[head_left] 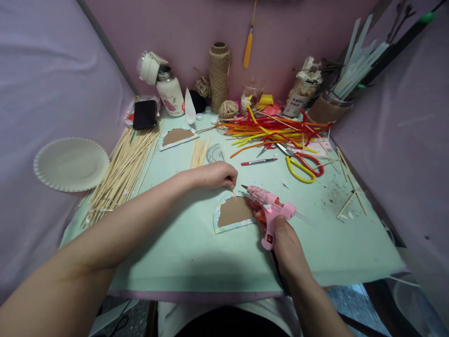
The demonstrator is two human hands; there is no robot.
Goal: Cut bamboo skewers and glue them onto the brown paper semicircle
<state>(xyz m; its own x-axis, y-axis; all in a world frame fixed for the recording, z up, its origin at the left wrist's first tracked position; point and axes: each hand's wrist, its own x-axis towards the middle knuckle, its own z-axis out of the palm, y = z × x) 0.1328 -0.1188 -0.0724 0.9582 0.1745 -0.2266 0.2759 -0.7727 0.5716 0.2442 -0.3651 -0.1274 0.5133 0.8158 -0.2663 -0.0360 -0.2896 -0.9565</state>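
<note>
My left hand (pixel 221 175) is closed in a pinch on a thin wooden stick (pixel 235 194), whose short end points down at the upper edge of a half-round cardboard piece (pixel 236 211). This piece has a pale, patterned wrapped rim and lies on the table in front of me. Wrapped round the handle of a pink hot glue gun (pixel 269 210), my right hand (pixel 286 234) sits at the piece's right side. The gun's dark nozzle points left, toward my left hand. The fingers of my right hand partly cover the cardboard's right end.
A second half-round piece (pixel 177 136) lies farther back. Bamboo sticks (pixel 119 168) and a paper plate (pixel 72 164) are at left. Scissors (pixel 301 164), a marker (pixel 258 162), a protractor (pixel 214 153) and pipe cleaners (pixel 273 128) lie beyond my hands. An open bottle (pixel 170 93) and twine (pixel 220 77) stand behind.
</note>
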